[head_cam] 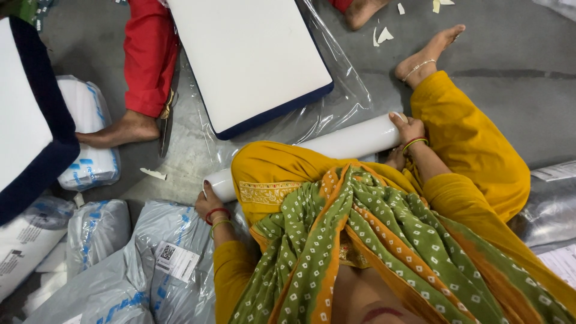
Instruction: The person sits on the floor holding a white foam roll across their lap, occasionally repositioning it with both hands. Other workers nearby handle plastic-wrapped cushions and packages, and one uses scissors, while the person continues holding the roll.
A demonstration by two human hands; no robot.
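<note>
Scarf: green dotted cloth scarf with orange border (372, 240) draped nearest the camera.
Left hand (209, 204): fingers curled over one end of the white rolled-up cylinder (348, 143).
Right hand (408, 127): clasped around the other end.
Roll: lies across the yellow-clad knee (270, 171) on the floor.
Beyond: white foam slab with navy edge (252, 57) on clear plastic sheet (342, 78).

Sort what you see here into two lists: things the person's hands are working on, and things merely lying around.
In hand:
- white roll, lying across the lap
- left hand gripping one end
- right hand gripping the other end

Lying about:
- white cushion with navy edge on clear plastic sheet
- grey packed bags
- paper scraps on floor
- another person's foot
</note>
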